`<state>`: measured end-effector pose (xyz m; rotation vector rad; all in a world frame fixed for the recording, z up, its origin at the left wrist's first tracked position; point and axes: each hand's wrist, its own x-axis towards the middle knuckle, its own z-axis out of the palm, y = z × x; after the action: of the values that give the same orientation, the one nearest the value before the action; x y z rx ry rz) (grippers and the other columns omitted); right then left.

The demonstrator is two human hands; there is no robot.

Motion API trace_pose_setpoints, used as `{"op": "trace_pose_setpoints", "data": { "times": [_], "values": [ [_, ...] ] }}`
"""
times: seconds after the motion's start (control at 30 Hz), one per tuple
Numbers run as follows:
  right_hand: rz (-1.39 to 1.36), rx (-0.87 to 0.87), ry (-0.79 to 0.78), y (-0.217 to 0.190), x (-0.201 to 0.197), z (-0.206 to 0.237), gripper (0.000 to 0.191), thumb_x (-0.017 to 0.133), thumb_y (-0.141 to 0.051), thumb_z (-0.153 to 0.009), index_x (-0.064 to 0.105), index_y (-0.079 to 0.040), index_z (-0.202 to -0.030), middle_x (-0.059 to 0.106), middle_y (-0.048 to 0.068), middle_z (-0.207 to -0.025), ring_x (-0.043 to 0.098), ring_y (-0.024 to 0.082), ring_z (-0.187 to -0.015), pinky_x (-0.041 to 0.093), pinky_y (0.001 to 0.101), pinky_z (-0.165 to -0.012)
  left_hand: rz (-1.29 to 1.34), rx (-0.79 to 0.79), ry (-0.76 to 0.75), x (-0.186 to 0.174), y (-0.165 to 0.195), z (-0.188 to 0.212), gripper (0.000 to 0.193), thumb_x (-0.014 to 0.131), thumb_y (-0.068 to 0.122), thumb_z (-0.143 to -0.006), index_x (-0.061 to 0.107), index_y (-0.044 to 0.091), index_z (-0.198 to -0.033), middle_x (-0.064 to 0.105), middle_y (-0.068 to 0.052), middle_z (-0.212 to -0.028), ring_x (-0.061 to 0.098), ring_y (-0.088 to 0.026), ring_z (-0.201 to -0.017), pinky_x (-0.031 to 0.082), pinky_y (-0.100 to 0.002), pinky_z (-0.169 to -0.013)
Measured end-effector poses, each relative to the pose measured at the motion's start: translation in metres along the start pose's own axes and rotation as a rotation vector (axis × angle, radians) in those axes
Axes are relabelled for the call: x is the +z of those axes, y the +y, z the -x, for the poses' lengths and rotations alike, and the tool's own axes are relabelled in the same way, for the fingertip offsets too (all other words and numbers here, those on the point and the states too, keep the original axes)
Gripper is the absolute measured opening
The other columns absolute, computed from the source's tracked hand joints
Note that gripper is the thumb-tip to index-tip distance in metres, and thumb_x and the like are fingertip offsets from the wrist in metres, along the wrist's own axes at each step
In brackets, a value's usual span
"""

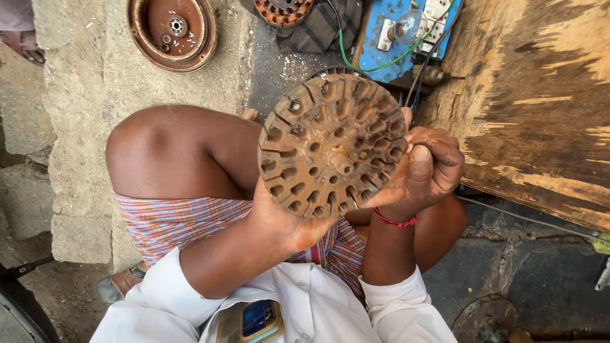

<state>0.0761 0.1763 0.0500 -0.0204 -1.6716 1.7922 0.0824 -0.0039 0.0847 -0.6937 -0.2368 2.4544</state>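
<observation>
Stator core: one rusty brown slotted round metal disc (332, 145), held upright above the lap. Left hand (279, 219) cradles its lower rim, fingers spread behind. Right hand (432, 166) curled tight at its right edge, gripped object hidden. Steady rim support looks advisable. One brown round metal housing (172, 30) lies on the floor.

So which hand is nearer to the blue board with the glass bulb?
Right. The right hand grips the slotted disc's right edge, just below the blue board; the left hand holds the disc's lower edge, farther away.
</observation>
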Motion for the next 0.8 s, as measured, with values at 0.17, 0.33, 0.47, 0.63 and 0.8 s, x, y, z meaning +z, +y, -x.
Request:
{"op": "trace_pose_setpoints", "data": {
  "times": [0.17,0.33,0.47,0.63,0.8],
  "values": [
    [0.021,-0.005,-0.019,0.002,-0.001,0.001,0.007,0.065,-0.006,-0.104,0.060,-0.005,-0.108,0.062,0.010,-0.099,0.059,0.017,-0.092,0.055,0.0433,-0.103,-0.057,-0.032,-0.042,-0.012,-0.001,-0.004,0.069,0.059,0.053,-0.096,0.052,0.007,-0.147,0.053,-0.014,-0.151,0.049,-0.037,-0.140,0.039,-0.059,-0.121],
    [-0.045,0.018,-0.026,0.006,0.000,0.001,0.004,0.064,-0.003,-0.103,0.060,-0.003,-0.106,0.063,0.010,-0.102,0.059,0.016,-0.091,0.056,0.0442,-0.107,-0.063,0.022,-0.008,-0.024,0.002,-0.017,0.065,0.054,0.049,-0.102,0.051,0.004,-0.149,0.052,-0.016,-0.152,0.049,-0.036,-0.141,0.040,-0.054,-0.123],
    [-0.019,0.038,-0.005,0.018,0.002,0.000,0.005,0.064,0.003,-0.099,0.062,0.000,-0.102,0.063,0.009,-0.102,0.057,0.016,-0.091,0.053,0.0357,-0.096,-0.120,0.005,-0.044,-0.030,0.023,-0.038,0.064,0.044,0.052,-0.103,0.049,0.007,-0.149,0.053,-0.016,-0.150,0.052,-0.039,-0.137,0.042,-0.064,-0.113],
    [0.215,0.024,-0.111,0.028,0.001,0.002,0.008,0.065,0.006,-0.098,0.067,0.001,-0.104,0.065,0.008,-0.097,0.056,0.015,-0.092,0.045,0.0314,-0.103,-0.346,0.086,-0.004,-0.045,0.049,-0.069,0.058,0.036,0.047,-0.104,0.049,0.011,-0.148,0.053,-0.015,-0.150,0.054,-0.039,-0.137,0.046,-0.072,-0.108],
    [0.453,0.057,-0.309,0.043,0.005,0.007,0.006,0.070,0.006,-0.100,0.071,0.002,-0.104,0.067,0.007,-0.094,0.061,0.013,-0.080,0.043,0.0338,-0.103,-0.391,0.111,0.008,-0.075,0.067,-0.089,0.057,0.035,0.043,-0.106,0.049,0.008,-0.148,0.055,-0.018,-0.147,0.056,-0.039,-0.135,0.050,-0.069,-0.107]
  ]
}}
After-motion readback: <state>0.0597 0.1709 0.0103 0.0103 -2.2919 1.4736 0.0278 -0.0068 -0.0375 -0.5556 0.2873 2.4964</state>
